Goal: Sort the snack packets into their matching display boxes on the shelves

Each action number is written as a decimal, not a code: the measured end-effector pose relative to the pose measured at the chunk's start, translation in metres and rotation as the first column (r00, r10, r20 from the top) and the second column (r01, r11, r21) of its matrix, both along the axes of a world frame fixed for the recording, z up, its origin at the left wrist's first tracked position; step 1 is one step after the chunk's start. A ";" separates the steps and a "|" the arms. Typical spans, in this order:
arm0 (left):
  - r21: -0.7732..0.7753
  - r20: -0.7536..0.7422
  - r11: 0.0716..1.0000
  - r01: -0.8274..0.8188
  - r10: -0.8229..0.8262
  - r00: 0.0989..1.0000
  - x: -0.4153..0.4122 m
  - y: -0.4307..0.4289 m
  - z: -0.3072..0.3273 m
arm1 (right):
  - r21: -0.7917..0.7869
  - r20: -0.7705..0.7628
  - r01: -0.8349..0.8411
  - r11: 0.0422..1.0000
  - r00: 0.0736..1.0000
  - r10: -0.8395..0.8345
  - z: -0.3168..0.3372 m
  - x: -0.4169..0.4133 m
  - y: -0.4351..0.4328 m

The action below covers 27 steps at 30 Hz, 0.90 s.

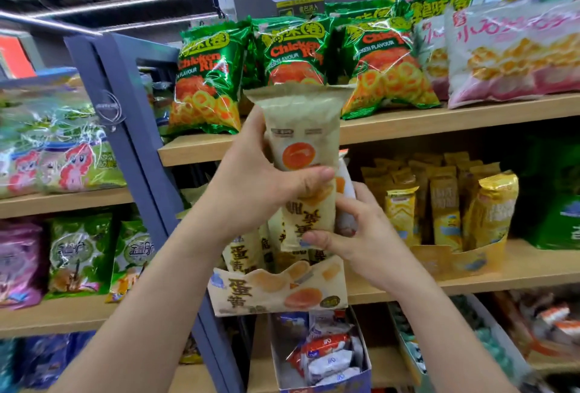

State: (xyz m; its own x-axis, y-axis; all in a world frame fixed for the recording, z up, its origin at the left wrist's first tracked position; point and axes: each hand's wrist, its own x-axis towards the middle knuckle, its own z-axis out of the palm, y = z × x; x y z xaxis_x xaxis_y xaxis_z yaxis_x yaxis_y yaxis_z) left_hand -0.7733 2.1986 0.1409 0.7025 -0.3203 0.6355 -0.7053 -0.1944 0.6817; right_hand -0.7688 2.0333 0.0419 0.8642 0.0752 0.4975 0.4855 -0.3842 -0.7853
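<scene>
My left hand (260, 179) has its fingers and thumb wrapped firmly round the middle of a cream packet (301, 129) printed with an orange yolk. I hold it upside down in the air in front of the shelves, just above the matching display box (251, 295), which stands on the middle shelf (439, 279) with more of the same packets inside. My right hand (367, 229) curls at the packet's lower end, thumb pinching the bottom edge, and a white packet (345, 179) sits against its fingers behind the cream one, though I cannot tell how firmly.
</scene>
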 end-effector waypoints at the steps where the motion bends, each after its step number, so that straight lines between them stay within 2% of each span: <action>1: -0.025 0.004 0.999 -0.029 0.029 1.000 0.004 0.000 -0.001 | -0.030 -0.004 0.042 0.999 0.999 -0.043 -0.002 0.000 -0.005; 5: -0.087 -0.035 0.983 -0.160 0.157 0.987 0.017 0.006 -0.015 | -0.092 -0.051 0.241 0.966 0.968 -0.246 -0.017 -0.004 -0.027; 8: -0.042 -0.094 0.981 -0.190 0.185 0.978 0.024 0.000 -0.030 | -0.116 -0.080 0.230 0.966 0.967 -0.240 -0.026 -0.006 -0.027; 13: 0.012 -0.152 0.990 -0.139 0.139 0.979 0.036 -0.002 -0.033 | -0.089 -0.008 0.204 0.975 0.979 -0.206 -0.014 -0.003 -0.015; 18: 0.150 -0.204 0.988 -0.026 0.056 0.977 0.044 0.004 -0.027 | -0.217 0.086 0.387 0.896 0.922 -0.378 0.007 0.012 0.012; 21: 0.224 -0.204 0.974 -0.031 0.078 0.976 0.045 0.009 -0.025 | -0.235 0.073 0.365 0.901 0.931 -0.358 0.015 0.018 0.016; 25: 0.426 -0.112 0.901 -0.088 0.149 0.983 0.045 0.026 -0.019 | -0.130 0.010 0.261 0.957 0.965 -0.262 0.021 0.021 0.011; 27: 0.596 0.075 0.763 -0.249 0.256 0.964 0.046 0.036 -0.020 | -0.077 -0.033 0.231 0.970 0.972 -0.234 0.019 0.024 0.005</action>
